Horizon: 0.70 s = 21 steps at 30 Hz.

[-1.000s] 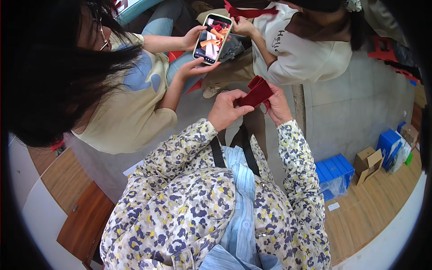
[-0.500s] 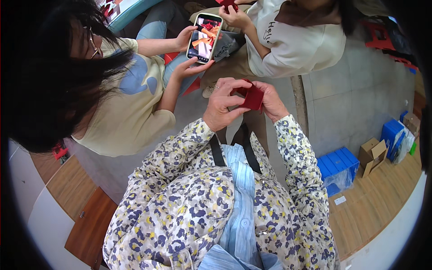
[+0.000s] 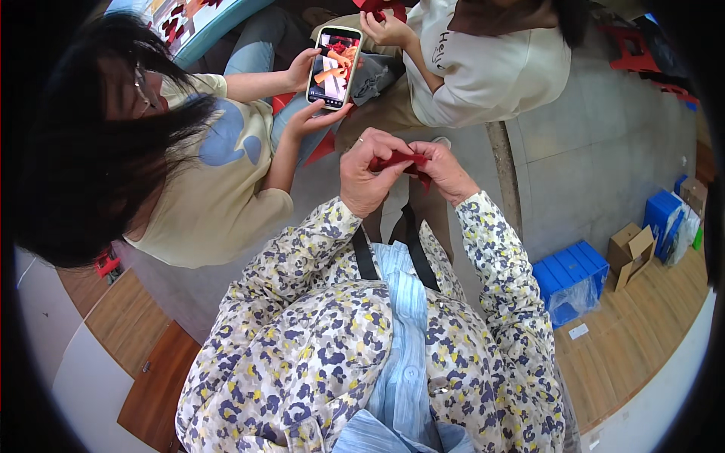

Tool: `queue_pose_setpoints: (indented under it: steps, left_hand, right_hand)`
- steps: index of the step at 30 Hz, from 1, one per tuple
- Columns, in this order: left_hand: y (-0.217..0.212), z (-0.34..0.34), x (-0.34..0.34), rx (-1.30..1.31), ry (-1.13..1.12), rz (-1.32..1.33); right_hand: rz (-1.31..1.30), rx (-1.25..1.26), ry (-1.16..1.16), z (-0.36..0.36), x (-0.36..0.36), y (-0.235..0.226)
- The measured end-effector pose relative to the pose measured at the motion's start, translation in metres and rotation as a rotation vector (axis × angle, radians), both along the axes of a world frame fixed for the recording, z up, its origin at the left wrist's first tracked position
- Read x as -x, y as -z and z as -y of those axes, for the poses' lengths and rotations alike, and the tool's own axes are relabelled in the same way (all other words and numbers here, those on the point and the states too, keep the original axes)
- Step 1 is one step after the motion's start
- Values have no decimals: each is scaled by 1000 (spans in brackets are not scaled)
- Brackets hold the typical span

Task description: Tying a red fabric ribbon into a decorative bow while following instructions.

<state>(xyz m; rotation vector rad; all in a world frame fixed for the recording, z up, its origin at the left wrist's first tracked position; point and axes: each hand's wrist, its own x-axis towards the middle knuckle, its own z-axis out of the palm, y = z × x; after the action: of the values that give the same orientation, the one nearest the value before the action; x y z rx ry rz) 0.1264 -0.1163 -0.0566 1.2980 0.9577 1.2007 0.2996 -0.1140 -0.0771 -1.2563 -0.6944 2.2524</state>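
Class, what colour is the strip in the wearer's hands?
Dark red; the strip shows in the head view.

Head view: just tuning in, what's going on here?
The person's left hand and right hand together pinch a dark red piece. On the left, a co-worker holds a phone; at the top, another person holds something red. A blue crate and an open cardboard box stand at right.
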Motion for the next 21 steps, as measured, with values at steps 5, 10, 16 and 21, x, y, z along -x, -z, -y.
queue_pose_setpoints:
  steps: [5, 10, 16, 21]
  left_hand:
    - [-15, -6, -7, 313, -124, 2]
    - [-7, -11, -3, 193, -114, -68]
    - [-6, -17, 0, 216, -119, -10]
    - [-5, -17, -3, 226, -148, 31]
  right_hand:
    - [-50, -33, 43, 2, 1, 16]
    - [-78, -35, 49, -3, -1, 12]
    - [-144, 8, 58, -7, -2, 14]
    - [-112, 35, 25, -6, 0, 16]
